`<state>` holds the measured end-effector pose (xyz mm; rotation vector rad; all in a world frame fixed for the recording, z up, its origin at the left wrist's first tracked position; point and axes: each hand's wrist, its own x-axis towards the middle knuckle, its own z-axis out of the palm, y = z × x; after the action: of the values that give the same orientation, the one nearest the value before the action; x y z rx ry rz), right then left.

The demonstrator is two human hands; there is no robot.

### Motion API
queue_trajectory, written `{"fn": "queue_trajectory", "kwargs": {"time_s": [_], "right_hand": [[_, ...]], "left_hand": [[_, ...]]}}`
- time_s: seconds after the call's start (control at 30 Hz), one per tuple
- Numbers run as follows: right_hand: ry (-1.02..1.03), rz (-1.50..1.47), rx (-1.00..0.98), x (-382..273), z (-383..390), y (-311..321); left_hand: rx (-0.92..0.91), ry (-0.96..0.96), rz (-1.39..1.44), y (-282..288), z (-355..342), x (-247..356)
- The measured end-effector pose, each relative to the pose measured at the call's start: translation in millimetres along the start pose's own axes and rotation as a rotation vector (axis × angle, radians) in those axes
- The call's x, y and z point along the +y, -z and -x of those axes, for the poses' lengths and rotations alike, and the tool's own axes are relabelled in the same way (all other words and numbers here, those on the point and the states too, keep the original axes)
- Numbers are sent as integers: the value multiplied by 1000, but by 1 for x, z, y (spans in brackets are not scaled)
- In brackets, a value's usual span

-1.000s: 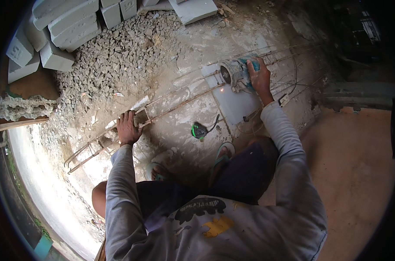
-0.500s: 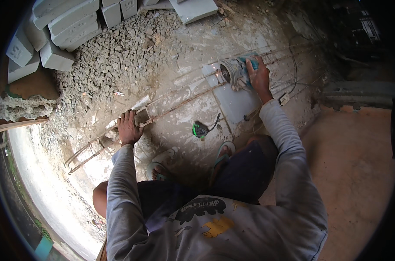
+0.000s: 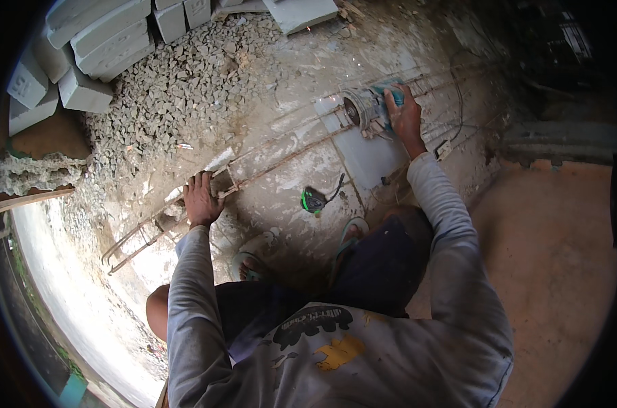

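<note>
Over the worn, pale-splotched concrete floor [image 3: 274,228], a heap of loose gravel [image 3: 179,102] spreads at the upper left, with chunky grey blocks [image 3: 111,37] stacked beyond it and one flat block [image 3: 301,15] lying at its far edge. On the right a smooth orange-brown floor [image 3: 553,231] begins below a low grey ledge [image 3: 560,141]; the far right corner is too dark to read, while a strip of ground [image 3: 63,292] at the lower left is glaringly bright. A long rusty bar frame [image 3: 291,158], thin rods tied by cross-loops, runs slantwise across the floor in front of the person, and its right stretch passes over a smooth pale slab [image 3: 369,163]. The left hand [image 3: 201,202] lies over the frame near its left end, fingers across the rods; whether they close underneath is hidden. The right hand [image 3: 405,119] is wrapped around the teal-and-grey body of an angle grinder [image 3: 369,112], its disc facing left at the rods above the slab; exact contact cannot be made out. A dark cord [image 3: 462,105] curves just right of that hand. Between the hands, nearer the sandalled feet [image 3: 250,265], sits a small green-and-black case [image 3: 312,200] with a dark strap.
</note>
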<state>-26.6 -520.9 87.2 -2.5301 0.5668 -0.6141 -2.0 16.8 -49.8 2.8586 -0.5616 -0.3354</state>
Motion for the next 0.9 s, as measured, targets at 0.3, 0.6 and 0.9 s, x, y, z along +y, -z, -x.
{"fn": "queue_trajectory", "kwargs": {"time_s": [0.3, 0.6, 0.9], "right_hand": [[6, -7, 1, 9, -3, -4], [-2, 18, -5, 5, -4, -8], [27, -27, 9, 3, -1, -4]], "left_hand": [[13, 3, -11, -1, 0, 2], [8, 14, -1, 1, 2, 1], [2, 14, -15, 0, 0, 0]]}}
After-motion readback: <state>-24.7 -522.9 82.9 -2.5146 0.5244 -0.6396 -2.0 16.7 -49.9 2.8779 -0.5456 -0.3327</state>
